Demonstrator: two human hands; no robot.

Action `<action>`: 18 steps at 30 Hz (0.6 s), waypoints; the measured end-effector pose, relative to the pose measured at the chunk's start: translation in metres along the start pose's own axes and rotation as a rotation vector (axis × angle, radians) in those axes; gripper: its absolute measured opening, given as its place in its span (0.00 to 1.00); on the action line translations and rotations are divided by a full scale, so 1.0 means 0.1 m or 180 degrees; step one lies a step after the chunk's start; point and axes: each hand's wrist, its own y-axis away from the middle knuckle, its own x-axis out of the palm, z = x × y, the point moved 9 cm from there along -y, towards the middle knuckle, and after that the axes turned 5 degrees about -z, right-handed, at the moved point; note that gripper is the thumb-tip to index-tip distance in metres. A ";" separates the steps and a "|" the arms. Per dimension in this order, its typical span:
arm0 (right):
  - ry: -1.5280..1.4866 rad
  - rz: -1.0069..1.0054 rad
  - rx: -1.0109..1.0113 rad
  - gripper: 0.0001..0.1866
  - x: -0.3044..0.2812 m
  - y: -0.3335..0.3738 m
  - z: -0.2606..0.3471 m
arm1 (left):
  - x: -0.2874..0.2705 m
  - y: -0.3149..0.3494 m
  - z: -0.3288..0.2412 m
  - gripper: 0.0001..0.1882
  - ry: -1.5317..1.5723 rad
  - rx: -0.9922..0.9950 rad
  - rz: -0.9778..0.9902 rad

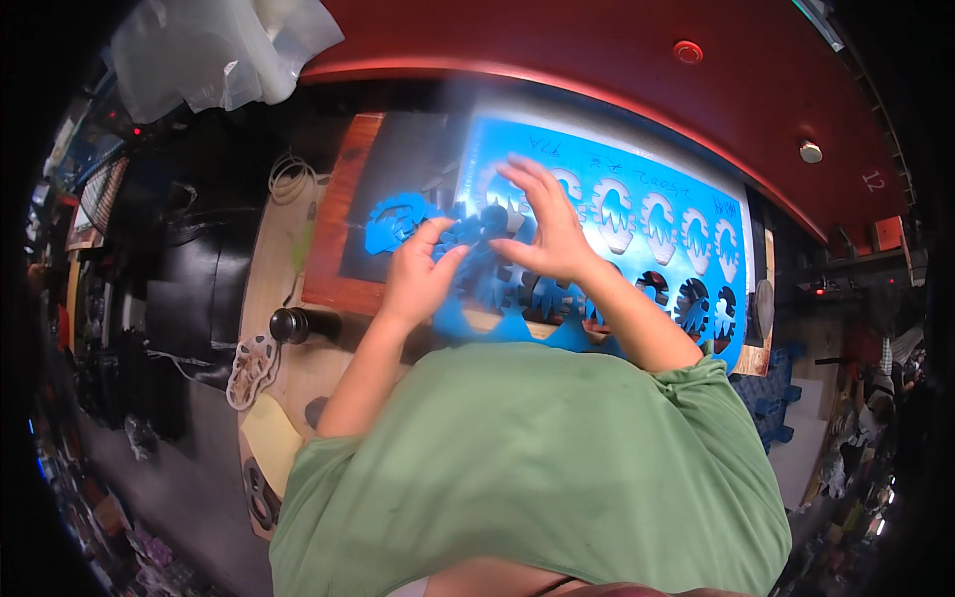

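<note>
Left hand (416, 274): fingers pinching a blue die-cut foam shape (396, 221) | right hand (542, 234): fingers spread, pressing the blue cut-out foam sheet (686, 189) | sheet's long axis runs rightward across the wooden surface (328, 249)

Both hands rest on the sheet (617, 214), which lies on the board (343, 249). The left hand (418, 274) sits just left of the right hand (547, 234), fingertips near each other. A cut-out piece (396, 221) lies just left of the left hand, on the board. Rows of cut shapes (686, 269) run off to the right of the right hand. A knob (288, 324) lies left of the left forearm, with a flat cut-out (253, 370) beyond it, nearer the person. A bag (214, 50) lies far behind the hands, to the left.
</note>
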 end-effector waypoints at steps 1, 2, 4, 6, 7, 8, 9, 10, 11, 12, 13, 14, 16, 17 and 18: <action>-0.0020 0.0123 -0.0022 0.34 -0.01 -0.09 -0.02 | -0.02 -0.02 -0.08 0.15 -0.0285 0.0124 0.0022; 0.0150 0.0258 -0.0172 0.33 0.01 -0.16 0.00 | -0.03 -0.06 -0.16 0.15 -0.0531 0.0311 0.0011; 0.0492 0.0467 -0.0565 0.30 0.02 -0.26 0.04 | -0.02 -0.14 -0.29 0.14 -0.0672 0.0729 -0.0071; 0.0150 0.0470 -0.0464 0.26 0.00 -0.33 -0.04 | 0.00 -0.23 -0.36 0.13 -0.0440 0.1181 -0.0217; -0.0069 0.0469 -0.0418 0.24 0.01 -0.33 -0.08 | 0.01 -0.27 -0.33 0.13 -0.0483 0.1243 -0.0332; 0.0001 0.0273 -0.0589 0.20 -0.02 -0.32 -0.08 | 0.02 -0.32 -0.28 0.13 -0.0513 0.1295 -0.0452; 0.0056 0.0279 -0.0303 0.20 0.02 -0.31 -0.21 | 0.02 -0.36 -0.22 0.12 -0.0543 0.1347 -0.0572; 0.0112 0.0283 -0.0016 0.20 0.07 -0.29 -0.34 | 0.04 -0.42 -0.15 0.13 -0.0919 0.1340 -0.0642; 0.0150 0.0242 0.0183 0.20 0.11 -0.26 -0.44 | 0.07 -0.47 -0.03 0.14 -0.1054 0.1117 -0.0604; 0.0182 0.0444 0.0384 0.22 0.22 -0.22 -0.54 | 0.08 -0.50 0.07 0.15 -0.1159 0.0935 -0.0610; -0.0062 0.0459 0.0599 0.22 0.27 -0.18 -0.62 | 0.11 -0.53 0.18 0.16 -0.1276 0.0643 -0.0540; -0.0324 0.0444 0.0776 0.23 0.32 -0.14 -0.67 | 0.11 -0.53 0.25 0.19 -0.1250 0.0453 -0.0543; -0.0468 0.0448 0.0951 0.22 0.40 -0.09 -0.73 | 0.08 -0.50 0.26 0.20 -0.0843 0.0381 -0.0705; -0.0626 0.0408 0.0950 0.22 0.42 -0.09 -0.71 | 0.06 -0.48 0.27 0.20 -0.0640 0.0265 -0.0799; -0.0719 0.0388 0.1040 0.22 0.44 -0.09 -0.73 | 0.06 -0.47 0.26 0.20 -0.0566 0.0186 -0.0852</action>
